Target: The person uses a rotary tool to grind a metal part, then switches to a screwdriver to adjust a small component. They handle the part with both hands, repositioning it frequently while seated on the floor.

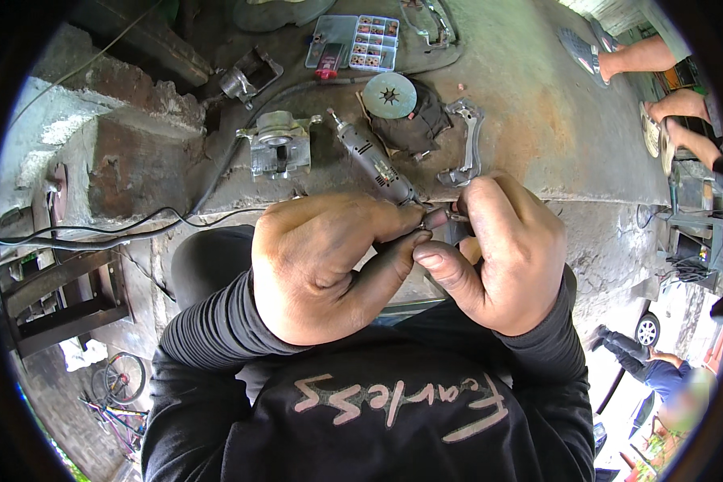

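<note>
In front of my chest both hands come together around a small pinkish-brown cylinder (437, 218) with a metal end; its exact kind I cannot make out. My left hand (321, 261) pinches it from the left between thumb and forefinger. From the right, my right hand (510, 257) has its fingers closed round the other end, partly hiding it. Just beyond my fingers lies a grey rotary tool (375, 165), its nose pointing away to the left. A silver brake caliper (278, 145) rests left of the tool, and a silver caliper bracket (467, 145) lies to its right.
Farther back are a green-grey disc (390, 95) on dark cloth, a compartment case (373, 44) of small parts, and another caliper (249, 78). Black cables (112, 239) run along the left. A broken concrete block (145, 145) rises there. Other people's feet (610, 64) are at the far right.
</note>
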Available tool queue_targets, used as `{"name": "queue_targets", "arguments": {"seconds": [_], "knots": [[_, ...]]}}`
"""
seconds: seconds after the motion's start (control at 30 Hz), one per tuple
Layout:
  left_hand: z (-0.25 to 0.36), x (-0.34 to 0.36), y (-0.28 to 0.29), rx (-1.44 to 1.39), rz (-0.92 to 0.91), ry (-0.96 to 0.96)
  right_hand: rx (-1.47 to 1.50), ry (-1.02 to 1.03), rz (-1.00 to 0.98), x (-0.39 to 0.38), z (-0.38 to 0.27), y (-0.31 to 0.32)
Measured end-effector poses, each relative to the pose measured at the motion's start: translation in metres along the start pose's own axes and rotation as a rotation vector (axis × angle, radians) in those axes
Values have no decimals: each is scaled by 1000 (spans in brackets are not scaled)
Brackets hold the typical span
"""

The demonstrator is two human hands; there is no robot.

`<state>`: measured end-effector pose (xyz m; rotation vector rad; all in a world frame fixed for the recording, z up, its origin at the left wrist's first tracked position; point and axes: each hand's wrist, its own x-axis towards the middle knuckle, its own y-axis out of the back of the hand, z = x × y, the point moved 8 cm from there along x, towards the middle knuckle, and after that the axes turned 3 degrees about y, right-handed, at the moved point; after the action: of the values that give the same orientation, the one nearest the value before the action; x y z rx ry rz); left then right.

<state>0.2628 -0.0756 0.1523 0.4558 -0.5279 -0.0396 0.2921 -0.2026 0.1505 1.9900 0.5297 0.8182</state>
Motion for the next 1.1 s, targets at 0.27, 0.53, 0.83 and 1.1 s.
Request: {"name": "queue_targets", "arguments": {"seconds": [0.27, 0.53, 0.83, 1.1], "knots": [[-3, -2, -2, 12, -54, 82, -41, -36, -38, 2, -2, -1], [-21, -12, -7, -97, 37, 326, -116, -28, -27, 4, -2, -2], [-20, -9, -11, 20, 31, 204, -221, -79, -166, 3, 0, -14], [-15, -7, -17, 124, 7, 29, -141, -93, -274, 0, 3, -24]]}}
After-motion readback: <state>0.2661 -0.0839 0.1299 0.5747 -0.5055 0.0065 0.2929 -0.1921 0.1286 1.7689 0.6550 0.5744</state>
